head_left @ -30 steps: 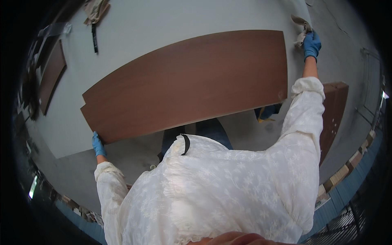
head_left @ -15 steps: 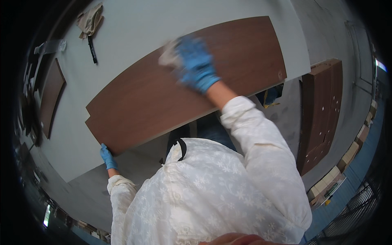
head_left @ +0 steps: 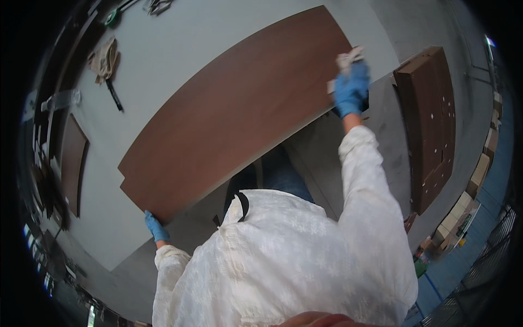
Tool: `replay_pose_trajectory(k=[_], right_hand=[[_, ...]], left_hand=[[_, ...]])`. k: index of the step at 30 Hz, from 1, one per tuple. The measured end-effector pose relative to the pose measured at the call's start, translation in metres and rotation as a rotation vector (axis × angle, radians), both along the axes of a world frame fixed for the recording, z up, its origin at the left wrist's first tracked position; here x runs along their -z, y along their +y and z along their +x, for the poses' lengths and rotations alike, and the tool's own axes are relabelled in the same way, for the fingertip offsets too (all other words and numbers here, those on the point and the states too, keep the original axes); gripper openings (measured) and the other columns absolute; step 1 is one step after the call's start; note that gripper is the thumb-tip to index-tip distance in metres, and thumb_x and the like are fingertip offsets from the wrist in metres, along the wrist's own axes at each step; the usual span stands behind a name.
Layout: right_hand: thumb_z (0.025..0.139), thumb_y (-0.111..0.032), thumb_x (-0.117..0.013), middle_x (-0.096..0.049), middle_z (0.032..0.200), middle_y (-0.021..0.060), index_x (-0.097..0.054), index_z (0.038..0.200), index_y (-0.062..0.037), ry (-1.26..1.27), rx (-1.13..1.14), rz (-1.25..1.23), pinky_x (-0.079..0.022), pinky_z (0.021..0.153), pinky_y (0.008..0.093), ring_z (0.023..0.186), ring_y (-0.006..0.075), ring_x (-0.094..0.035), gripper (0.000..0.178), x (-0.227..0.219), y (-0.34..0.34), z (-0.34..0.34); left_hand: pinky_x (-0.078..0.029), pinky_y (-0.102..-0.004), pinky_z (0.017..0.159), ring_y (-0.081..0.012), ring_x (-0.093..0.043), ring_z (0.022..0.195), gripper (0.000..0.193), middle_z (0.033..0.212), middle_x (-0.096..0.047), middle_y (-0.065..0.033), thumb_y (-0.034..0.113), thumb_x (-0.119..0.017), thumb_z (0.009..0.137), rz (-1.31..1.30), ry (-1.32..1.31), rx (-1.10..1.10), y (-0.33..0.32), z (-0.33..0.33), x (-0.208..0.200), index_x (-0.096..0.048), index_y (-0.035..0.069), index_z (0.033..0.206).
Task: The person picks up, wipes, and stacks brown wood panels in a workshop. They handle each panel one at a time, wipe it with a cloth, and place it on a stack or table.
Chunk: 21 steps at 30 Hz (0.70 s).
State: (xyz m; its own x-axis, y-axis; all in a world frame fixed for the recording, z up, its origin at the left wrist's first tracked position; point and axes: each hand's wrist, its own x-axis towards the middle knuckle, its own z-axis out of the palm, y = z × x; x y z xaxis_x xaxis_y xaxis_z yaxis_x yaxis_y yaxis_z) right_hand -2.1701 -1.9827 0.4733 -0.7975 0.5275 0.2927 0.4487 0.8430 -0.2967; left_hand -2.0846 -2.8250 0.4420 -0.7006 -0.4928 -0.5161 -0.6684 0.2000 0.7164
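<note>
To the left of the left fingers (head_left: 149, 216), and farther from the person, one smaller brown panel (head_left: 72, 163) is lying on the pale desk (head_left: 111, 240). Beyond it, one piece of clear plastic (head_left: 61, 100) is resting. Well ahead of the left fingers, one tan crumpled fabric (head_left: 103, 61) is lying, and one black pen-like tool (head_left: 114, 95) is pointing from it back toward the hands. To the right of the right fingers, well apart from them, one brown stack (head_left: 430, 136) is standing; how many boards are forming it, I cannot tell. The right hand (head_left: 351, 90) is covering the near corner at the right end of the large brown panel (head_left: 234, 109).

This large panel, one in number, is spanning between the two gloved hands, and its near edge is hanging over the desk's side. The right fingers are closing around one light cloth (head_left: 351, 56), which is showing mostly ahead of them, blurred. The fingers of the left hand (head_left: 158, 228) are lying together on the panel's near left corner; whether they are clamping it from below, I cannot tell.
</note>
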Motion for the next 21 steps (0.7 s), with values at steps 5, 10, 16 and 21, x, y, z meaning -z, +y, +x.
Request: replay_pose_trajectory(k=[5,10,16,21], right_hand=[[0.087,-0.028,-0.065,-0.035,0.162,0.0206,-0.047,0.148,-0.0034,-0.179,-0.546,0.015,-0.019,0.125,0.0542,0.15,0.0394,-0.032,0.069,-0.013,-0.128,0.017],[0.094,-0.028,-0.058,-0.047,0.149,0.0214,-0.051,0.139,-0.0015,-0.148,0.009,0.011,-0.034,0.115,0.052,0.139,0.0384,-0.044,0.052,-0.008,0.039,0.003],[0.091,-0.036,-0.062,-0.028,0.162,0.0269,-0.04,0.152,-0.0063,-0.163,0.046,0.22,-0.018,0.125,0.0574,0.151,0.0473,-0.025,0.072,0.009,-0.067,0.022],[0.09,-0.032,-0.063,-0.031,0.162,0.022,-0.047,0.143,-0.0059,-0.123,-0.025,0.024,-0.024,0.123,0.0564,0.148,0.0461,-0.03,0.061,-0.006,-0.031,0.023]], left_hand=[[-0.045,-0.0375,0.103,-0.0209,-0.057,0.116,0.061,0.132,-0.062,-0.008,0.05,-0.05,0.105,0.002,-0.09,0.004,-0.006,0.0,-0.001,-0.057,-0.001,0.137],[-0.045,-0.037,0.103,-0.0201,-0.057,0.116,0.06,0.134,-0.061,-0.0071,0.051,-0.05,0.105,-0.072,-0.094,-0.054,0.0,0.002,-0.005,-0.057,0.0,0.138],[-0.045,-0.0365,0.103,-0.0206,-0.057,0.116,0.06,0.134,-0.061,-0.0071,0.051,-0.051,0.105,-0.074,-0.074,-0.02,0.004,0.0,-0.006,-0.057,0.001,0.138],[-0.044,-0.0367,0.105,-0.0211,-0.057,0.118,0.061,0.136,-0.06,-0.007,0.051,-0.051,0.105,-0.003,-0.128,-0.102,0.001,-0.001,-0.007,-0.055,0.001,0.14]])
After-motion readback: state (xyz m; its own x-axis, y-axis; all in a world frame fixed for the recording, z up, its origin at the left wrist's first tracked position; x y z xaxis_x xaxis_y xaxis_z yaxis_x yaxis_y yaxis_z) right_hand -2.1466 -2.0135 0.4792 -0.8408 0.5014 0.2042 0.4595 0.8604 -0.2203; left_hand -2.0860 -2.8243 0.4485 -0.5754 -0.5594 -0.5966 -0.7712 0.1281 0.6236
